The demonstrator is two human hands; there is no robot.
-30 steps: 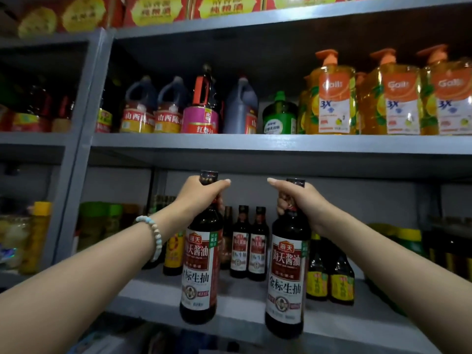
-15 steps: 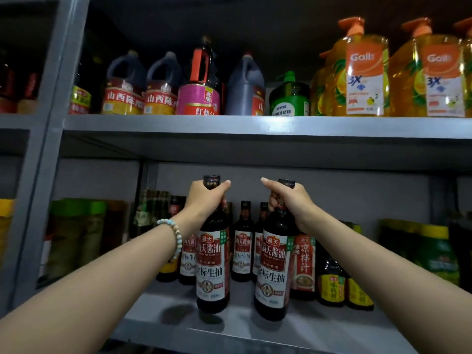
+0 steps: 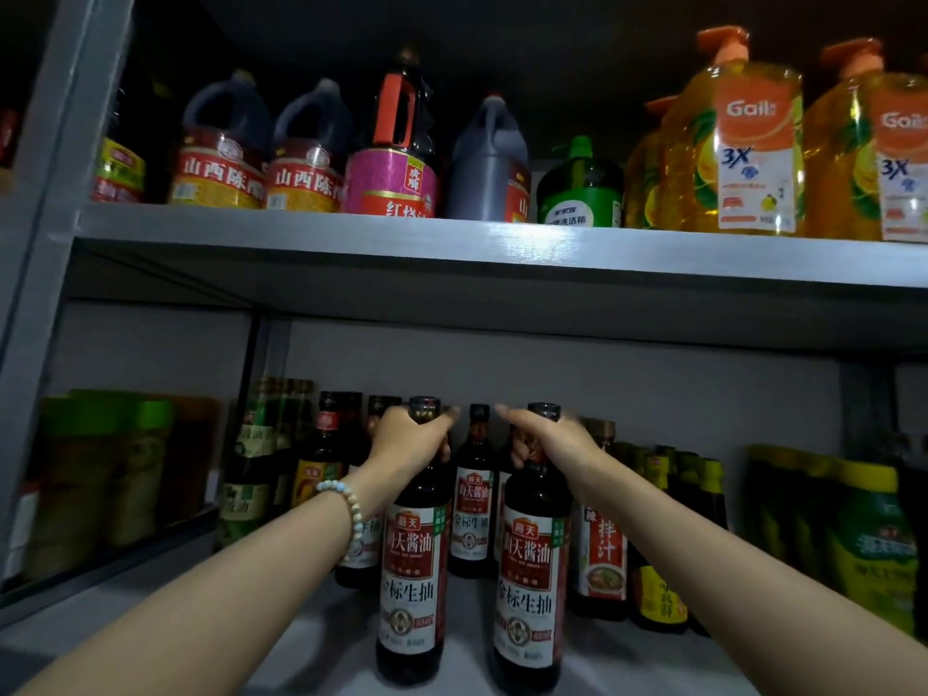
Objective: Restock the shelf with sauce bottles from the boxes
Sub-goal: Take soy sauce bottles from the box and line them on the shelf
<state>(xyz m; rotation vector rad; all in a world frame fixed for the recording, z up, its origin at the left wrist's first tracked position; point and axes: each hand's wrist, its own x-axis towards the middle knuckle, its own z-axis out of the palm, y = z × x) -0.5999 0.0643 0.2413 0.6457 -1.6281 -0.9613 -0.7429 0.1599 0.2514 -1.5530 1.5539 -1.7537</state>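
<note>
- Lower shelf (image 3: 336, 660): grey board w/ bare space at the front, which I judged to be the spot for new stock; upper shelf (image 3: 502, 248) sat low overhead, so the necks had to go in level under its lip
- Upper stock, i.e. vinegar jugs (image 3: 221, 158) & orange pump bottles (image 3: 743, 148), stood well apart from the work; nothing there to touch
- Back row of matching soy bottles (image 3: 472, 509) stood just behind the pair in hand, w/ a red-label bottle (image 3: 602, 550) just beside the R one; best to slide in slowly, stop short of a knock, labels facing out to match
- Left sauce bottle (image 3: 412, 570) & right sauce bottle (image 3: 527, 585): upright, side by side, near but apart, at the front of the board; couldn't tell if the bases touched it
- Left hand (image 3: 407, 439) was wrapped round its bottle's neck just under the cap; right hand (image 3: 552, 442) was clamped the same way on its own
- Tall bottles held by the neck prob. swing; set bases flat, feel the wt taken, then let go one at a time
- Bead bracelet (image 3: 346, 504) on the L wrist hung near a rear bottle; poss. snag on the way out
</note>
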